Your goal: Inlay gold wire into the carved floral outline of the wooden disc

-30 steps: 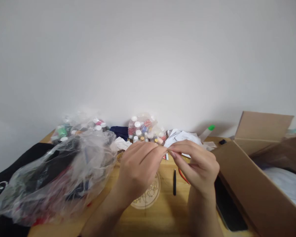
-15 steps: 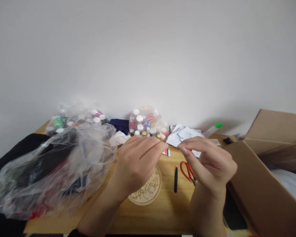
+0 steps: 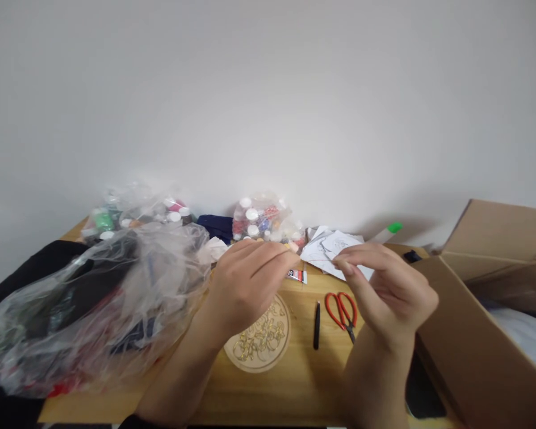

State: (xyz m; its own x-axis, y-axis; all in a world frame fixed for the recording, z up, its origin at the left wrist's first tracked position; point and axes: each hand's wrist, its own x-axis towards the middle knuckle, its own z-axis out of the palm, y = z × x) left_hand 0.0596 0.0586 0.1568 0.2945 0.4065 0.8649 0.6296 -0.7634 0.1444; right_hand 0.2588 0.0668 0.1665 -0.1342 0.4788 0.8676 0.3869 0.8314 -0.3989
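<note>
Head view: the right hand (image 3: 386,292) has its grip pressed together, contents too small to tell; the left hand (image 3: 245,286) hides its fingertips, so I cannot tell. Both seem raised for clear sight. Gold-patterned disc (image 3: 261,342) and red-handled cutters (image 3: 340,310), likely within easy reach, lie on the wooden bench (image 3: 268,399) before a pale wall (image 3: 268,107).

Between the raised left hand (image 3: 250,287) and right hand (image 3: 388,289), an open lane descends, as seen from the room, to the wooden table (image 3: 304,381). The black slim tool (image 3: 317,326) and red-handled tool (image 3: 349,328) lie flat, low obstacles beneath it. The left hand and forearm partly screen the round plaque (image 3: 277,356) from above. Sideways passage is blocked leftward by the bulging plastic bag (image 3: 102,310), rightward by the cardboard box (image 3: 477,345); bagged bottles (image 3: 264,221) obstruct the far side.
</note>
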